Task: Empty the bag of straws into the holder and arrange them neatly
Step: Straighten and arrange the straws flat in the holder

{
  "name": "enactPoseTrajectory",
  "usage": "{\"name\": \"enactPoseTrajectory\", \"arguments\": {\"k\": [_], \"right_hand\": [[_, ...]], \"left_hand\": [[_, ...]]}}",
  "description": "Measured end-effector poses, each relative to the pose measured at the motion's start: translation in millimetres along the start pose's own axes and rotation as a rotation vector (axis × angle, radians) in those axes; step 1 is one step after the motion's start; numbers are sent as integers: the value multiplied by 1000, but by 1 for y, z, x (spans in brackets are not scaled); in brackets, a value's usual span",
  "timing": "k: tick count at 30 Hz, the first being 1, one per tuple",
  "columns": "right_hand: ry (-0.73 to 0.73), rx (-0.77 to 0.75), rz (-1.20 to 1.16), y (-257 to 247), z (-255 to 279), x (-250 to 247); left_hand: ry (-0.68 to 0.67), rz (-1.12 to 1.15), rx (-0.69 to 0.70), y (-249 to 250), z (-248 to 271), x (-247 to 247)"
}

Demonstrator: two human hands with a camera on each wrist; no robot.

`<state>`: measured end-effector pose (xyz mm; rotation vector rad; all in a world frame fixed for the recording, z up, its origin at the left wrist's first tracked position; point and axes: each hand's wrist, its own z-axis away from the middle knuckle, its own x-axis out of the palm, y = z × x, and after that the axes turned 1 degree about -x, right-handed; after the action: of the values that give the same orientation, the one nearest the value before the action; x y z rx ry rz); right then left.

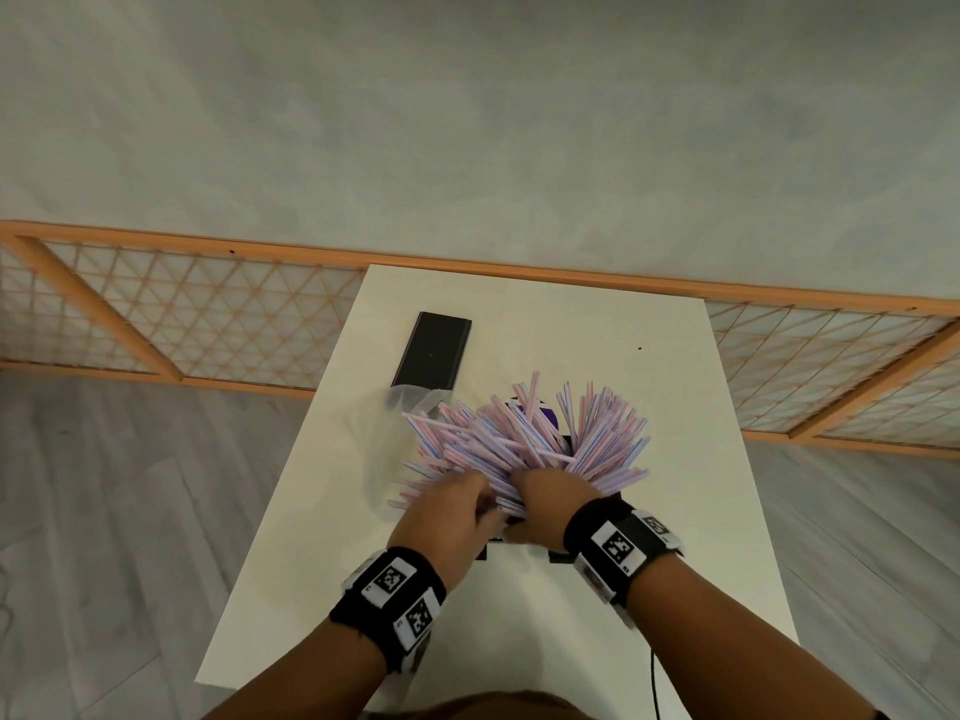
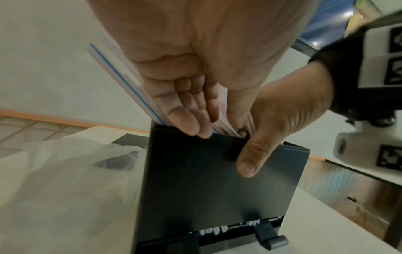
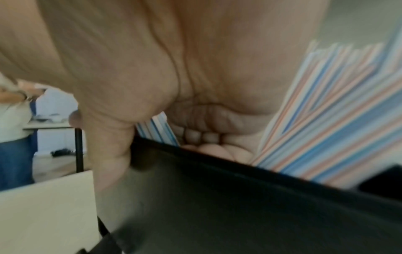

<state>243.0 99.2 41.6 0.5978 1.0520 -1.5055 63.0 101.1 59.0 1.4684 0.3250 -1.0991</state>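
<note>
Several pink and blue striped straws [image 1: 524, 439] stand fanned out in a black holder [image 2: 206, 189] on the white table [image 1: 649, 511]. The holder is mostly hidden under them in the head view. My left hand [image 1: 457, 506] curls its fingers round the near-left straws [image 2: 121, 77] just above the holder's rim. My right hand [image 1: 545, 496] has its thumb [image 2: 250, 159] on the holder's front face. Its fingers curl inside among the straws [image 3: 326, 111]. A few straw ends [image 2: 214, 231] show in the slot at the holder's foot.
A crumpled clear plastic bag [image 1: 384, 449] lies left of the holder. A flat black box [image 1: 434, 350] lies at the back left of the table. An orange lattice screen [image 1: 182, 314] stands behind. A black cable [image 1: 652, 678] hangs at the table's near right edge.
</note>
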Motion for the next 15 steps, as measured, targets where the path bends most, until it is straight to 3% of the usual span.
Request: {"name": "enactPoseTrajectory", "arguments": {"k": [4, 8, 15], "right_hand": [[154, -87, -129, 7, 16, 2], [250, -160, -214, 12, 24, 6], [163, -209, -163, 6, 26, 13]], "left_hand": [[88, 102, -47, -7, 9, -2], [92, 121, -87, -16, 19, -3], [99, 60, -8, -14, 30, -4]]}}
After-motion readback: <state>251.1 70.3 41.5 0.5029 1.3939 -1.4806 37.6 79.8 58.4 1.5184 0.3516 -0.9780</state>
